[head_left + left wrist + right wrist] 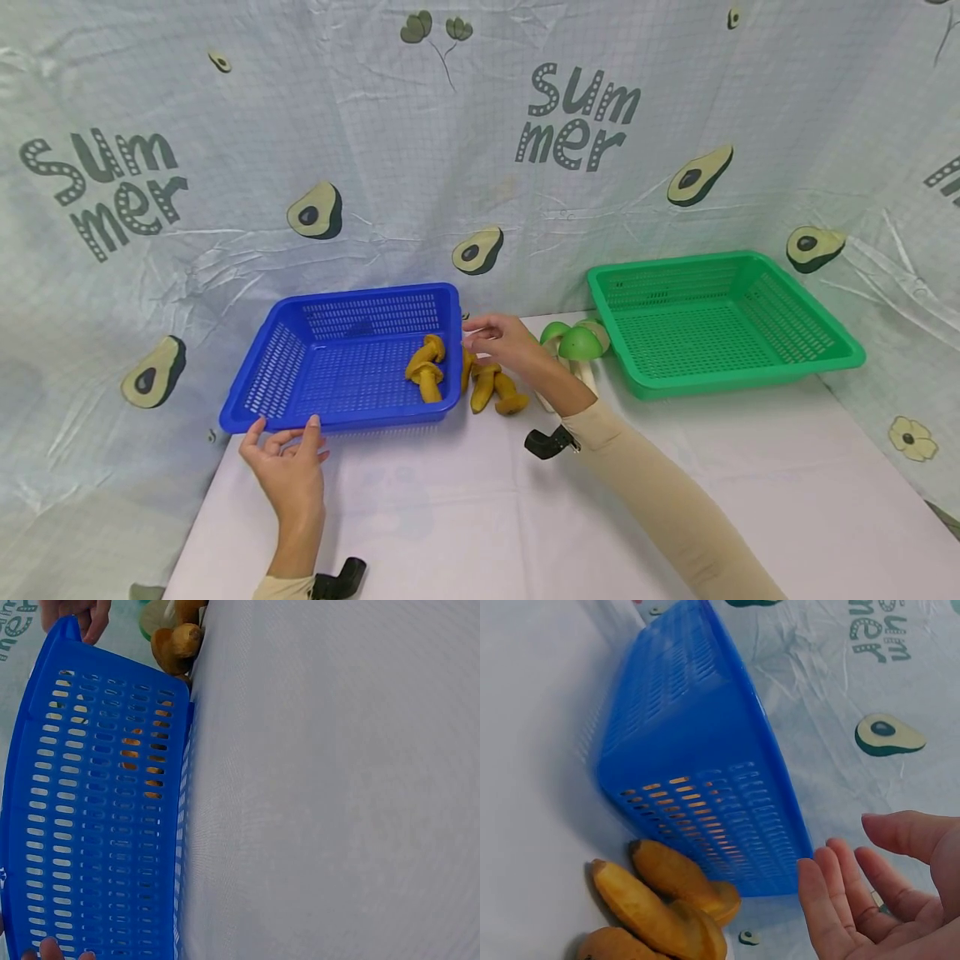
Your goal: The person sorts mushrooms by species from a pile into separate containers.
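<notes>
A blue plastic basket (341, 417) stands at the left with brown-yellow toy mushrooms (426, 371) inside, near its right wall. My left hand (288, 467) is at its front rim; in the left wrist view its fingertips (51, 949) touch the slotted outer wall. Beside the right rim is my right hand (506, 340), its fingers loosely extended, holding nothing; the right wrist view shows the fingertips at the basket's edge (784, 780). Below that hand, several more brown-yellow mushrooms (483, 390) lie on the table against the basket's right side.
Green-capped mushrooms (581, 343) with pale stems lie between the baskets, partly behind my right forearm. A green basket (750, 379) stands at the right on the white table (450, 517). Behind hangs a printed cloth (405, 167) with avocados.
</notes>
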`<state>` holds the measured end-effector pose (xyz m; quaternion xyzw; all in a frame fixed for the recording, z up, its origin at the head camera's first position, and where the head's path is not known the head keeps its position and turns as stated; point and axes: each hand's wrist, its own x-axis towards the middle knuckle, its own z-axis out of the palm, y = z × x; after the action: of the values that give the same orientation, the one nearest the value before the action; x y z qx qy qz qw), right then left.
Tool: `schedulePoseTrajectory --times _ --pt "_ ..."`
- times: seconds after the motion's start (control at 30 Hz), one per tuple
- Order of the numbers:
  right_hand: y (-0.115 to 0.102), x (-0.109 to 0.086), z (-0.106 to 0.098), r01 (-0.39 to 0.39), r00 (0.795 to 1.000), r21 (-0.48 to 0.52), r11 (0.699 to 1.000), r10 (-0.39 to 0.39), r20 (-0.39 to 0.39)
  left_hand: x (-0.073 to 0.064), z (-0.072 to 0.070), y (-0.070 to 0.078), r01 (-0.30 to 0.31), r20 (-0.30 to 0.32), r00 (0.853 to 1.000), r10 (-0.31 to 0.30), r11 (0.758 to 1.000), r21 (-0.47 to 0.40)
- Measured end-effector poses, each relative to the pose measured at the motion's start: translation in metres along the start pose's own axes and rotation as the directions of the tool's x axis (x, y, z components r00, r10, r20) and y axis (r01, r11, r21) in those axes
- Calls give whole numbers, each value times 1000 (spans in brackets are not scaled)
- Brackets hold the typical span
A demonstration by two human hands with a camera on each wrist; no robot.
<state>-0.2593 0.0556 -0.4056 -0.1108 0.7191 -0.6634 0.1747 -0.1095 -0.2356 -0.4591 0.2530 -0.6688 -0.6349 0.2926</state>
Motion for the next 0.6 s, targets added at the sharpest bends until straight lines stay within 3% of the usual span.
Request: schedulePoseTrajectory --times 0.43,0.6 --pt "13 -18 -9 -60 996 -46 997 56 -76 0 1 -1 1 -4 1000 -1 1000 -4" --pt "18 -26 -12 -51 994 -15 999 49 -100 0 1 0 -4 -5 1000 4 1000 -5"
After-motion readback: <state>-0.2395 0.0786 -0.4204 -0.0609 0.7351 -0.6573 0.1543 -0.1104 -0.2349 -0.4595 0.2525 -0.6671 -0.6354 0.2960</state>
